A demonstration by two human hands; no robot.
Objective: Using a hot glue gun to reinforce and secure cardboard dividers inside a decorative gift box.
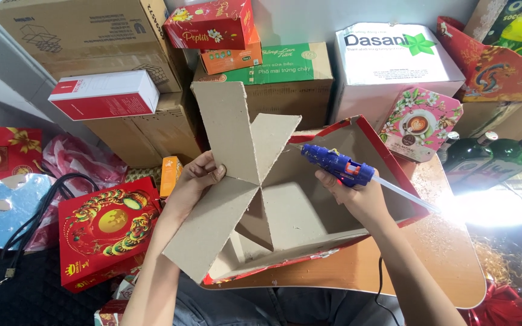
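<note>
Near the worktop's point(442, 253) front edge, crossed cardboard dividers point(237, 175) are pinched steady by the left hand point(196, 180); a blue glue gun point(336, 164) is gripped, seemingly nozzle-first, by the right hand point(357, 196) over the red box point(388, 163).

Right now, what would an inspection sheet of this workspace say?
Surface: round-edged orange wooden table, partly bare.
Job's things: red-edged open cardboard box; crossed grey cardboard divider; blue glue gun.
Clutter: stacked brown cartons, red gift bag, green bottles.
Grippers: left hand holds the divider; right hand grips the glue gun.
Cables: black cord under the right arm.
Surroundings: pale wall.
</note>
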